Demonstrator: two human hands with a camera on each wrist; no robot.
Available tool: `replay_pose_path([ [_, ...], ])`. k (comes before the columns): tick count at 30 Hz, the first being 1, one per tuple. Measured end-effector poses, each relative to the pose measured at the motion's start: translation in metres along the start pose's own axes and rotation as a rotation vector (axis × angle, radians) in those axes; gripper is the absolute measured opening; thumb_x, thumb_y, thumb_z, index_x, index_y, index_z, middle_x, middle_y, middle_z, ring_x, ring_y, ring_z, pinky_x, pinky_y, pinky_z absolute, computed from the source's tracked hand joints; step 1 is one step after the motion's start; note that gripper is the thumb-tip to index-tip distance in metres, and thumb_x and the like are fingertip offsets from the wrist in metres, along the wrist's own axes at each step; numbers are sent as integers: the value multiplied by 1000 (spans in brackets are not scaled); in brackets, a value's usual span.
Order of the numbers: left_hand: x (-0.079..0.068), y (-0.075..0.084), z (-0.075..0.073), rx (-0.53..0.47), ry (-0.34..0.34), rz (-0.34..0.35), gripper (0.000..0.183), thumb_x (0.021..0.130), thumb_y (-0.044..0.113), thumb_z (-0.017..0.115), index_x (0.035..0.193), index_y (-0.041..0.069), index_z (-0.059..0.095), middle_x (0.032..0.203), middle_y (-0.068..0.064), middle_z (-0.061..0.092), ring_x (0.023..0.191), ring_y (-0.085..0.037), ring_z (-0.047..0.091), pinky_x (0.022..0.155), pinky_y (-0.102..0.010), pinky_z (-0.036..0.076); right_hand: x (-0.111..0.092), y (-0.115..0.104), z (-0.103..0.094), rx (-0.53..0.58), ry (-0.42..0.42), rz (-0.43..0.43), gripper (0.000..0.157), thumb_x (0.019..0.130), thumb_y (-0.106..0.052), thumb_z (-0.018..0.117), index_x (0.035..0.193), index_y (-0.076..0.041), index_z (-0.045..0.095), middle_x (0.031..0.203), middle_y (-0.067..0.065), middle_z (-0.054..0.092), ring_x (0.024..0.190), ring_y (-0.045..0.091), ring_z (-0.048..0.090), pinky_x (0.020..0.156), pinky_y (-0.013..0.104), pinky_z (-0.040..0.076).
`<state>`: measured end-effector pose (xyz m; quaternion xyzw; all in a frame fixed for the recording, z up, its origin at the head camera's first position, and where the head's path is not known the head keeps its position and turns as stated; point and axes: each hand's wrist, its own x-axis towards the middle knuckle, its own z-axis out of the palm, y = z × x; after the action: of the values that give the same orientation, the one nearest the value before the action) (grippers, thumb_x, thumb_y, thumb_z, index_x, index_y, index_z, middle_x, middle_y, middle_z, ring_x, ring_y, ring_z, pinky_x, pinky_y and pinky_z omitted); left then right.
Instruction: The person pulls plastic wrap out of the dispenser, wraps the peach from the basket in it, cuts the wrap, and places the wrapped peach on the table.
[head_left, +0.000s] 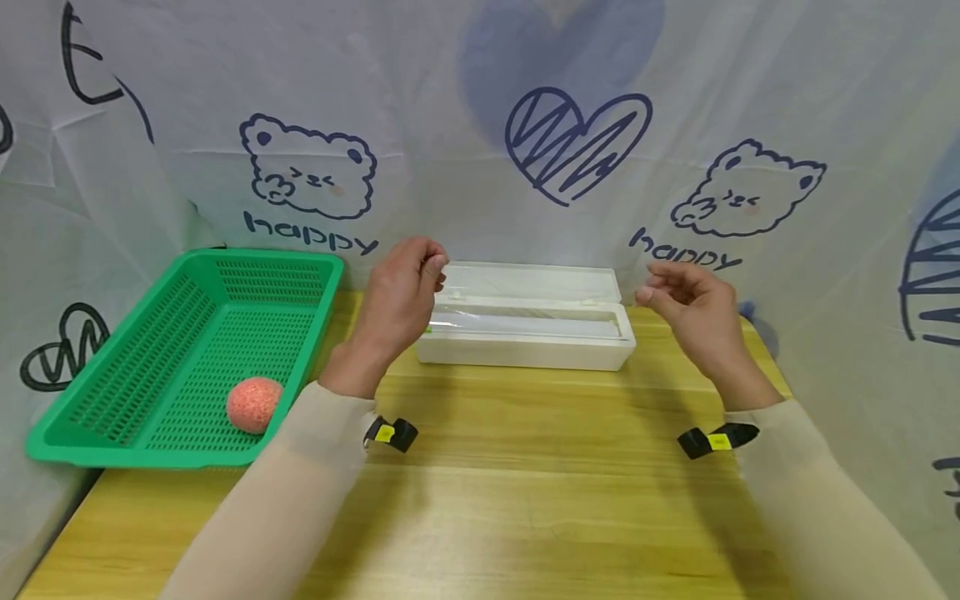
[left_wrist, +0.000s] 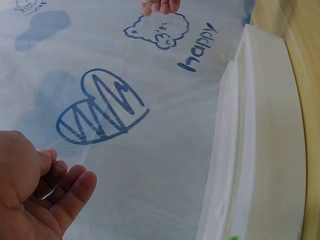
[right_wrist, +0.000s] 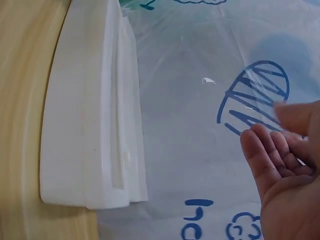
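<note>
A sheet of clear plastic wrap [left_wrist: 165, 110] spreads up from a white dispenser box [head_left: 525, 352], showing as faint creases and glints. My left hand [head_left: 405, 292] pinches one side of it between thumb and curled fingers, above the box's left end. Off the right end, my right hand [head_left: 693, 312] has its thumb and bent fingers at the other side of the wrap [right_wrist: 200, 100]. The box lid [head_left: 532, 282] is tipped back, and a pale roll [head_left: 525, 325] lies inside. In the left wrist view, the right fingertips [left_wrist: 160, 6] appear at the top edge.
A green plastic basket [head_left: 315, 350] stands on the left, with a pink speckled ball [head_left: 253, 406] in its near right corner. The wooden table [head_left: 510, 467] ends at a printed white cloth [head_left: 442, 167] hanging behind the box.
</note>
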<state>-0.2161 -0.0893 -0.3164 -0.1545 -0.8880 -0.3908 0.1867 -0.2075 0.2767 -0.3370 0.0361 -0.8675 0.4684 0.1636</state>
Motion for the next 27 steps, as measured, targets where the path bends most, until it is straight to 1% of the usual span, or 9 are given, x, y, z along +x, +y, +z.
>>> replay_pose_path([
  [3,-2,2,-3,-10,21,22,20,112,16,49,114,0,61,104,-15,63,92,-29,66,84,-41,59,-4,-3,-4,-164,39,-124,27,101,-11,72,128,-5,74,109,12,70,86,-6,58,75,3,47],
  [6,-4,4,-6,-40,60,58,20,112,15,51,113,-1,61,104,-16,64,93,-29,69,85,-42,59,-5,-5,-5,-201,135,-238,16,100,-4,70,114,-1,79,102,14,70,82,-15,58,74,1,47],
  [8,-5,7,-8,-66,88,89,19,111,14,52,112,-2,62,103,-17,64,93,-30,70,86,-42,59,-4,-7,-6,-154,199,-303,13,99,1,70,108,3,79,98,13,69,82,-18,59,76,2,49],
  [12,-7,15,-14,-120,138,149,19,110,13,54,110,-4,63,101,-18,64,91,-30,70,87,-42,58,-4,-15,-7,-52,292,-383,11,98,6,69,104,8,78,93,-3,65,83,-14,64,78,6,52],
  [14,-9,18,-18,-141,156,166,18,110,12,54,109,-4,63,100,-18,64,91,-29,71,87,-42,59,-4,-20,-8,-23,324,-392,11,98,6,69,104,7,79,94,-13,62,83,-12,65,78,7,53],
  [16,-13,21,-22,-150,174,182,17,110,11,55,108,-3,64,100,-17,64,91,-28,72,86,-40,59,-6,-25,-9,16,340,-386,11,98,5,69,104,7,78,94,-19,61,84,-9,66,78,8,53],
  [19,-21,25,-27,-170,186,196,16,109,11,56,108,-3,64,101,-15,64,92,-25,72,85,-35,60,-11,-32,-12,68,350,-395,11,99,5,68,105,11,76,95,-19,62,84,-5,68,78,11,55],
  [23,-33,33,-34,-197,202,219,16,109,11,56,109,-2,64,102,-13,64,95,-22,72,85,-26,58,-19,-45,-15,158,377,-427,12,98,8,68,104,17,73,96,-13,65,84,2,71,80,16,57],
  [27,-39,40,-40,-215,219,275,15,109,11,56,109,-2,63,102,-14,65,97,-21,70,87,-21,56,-28,-59,-19,218,418,-450,11,98,10,67,103,18,73,96,-9,67,84,7,72,82,19,58],
])
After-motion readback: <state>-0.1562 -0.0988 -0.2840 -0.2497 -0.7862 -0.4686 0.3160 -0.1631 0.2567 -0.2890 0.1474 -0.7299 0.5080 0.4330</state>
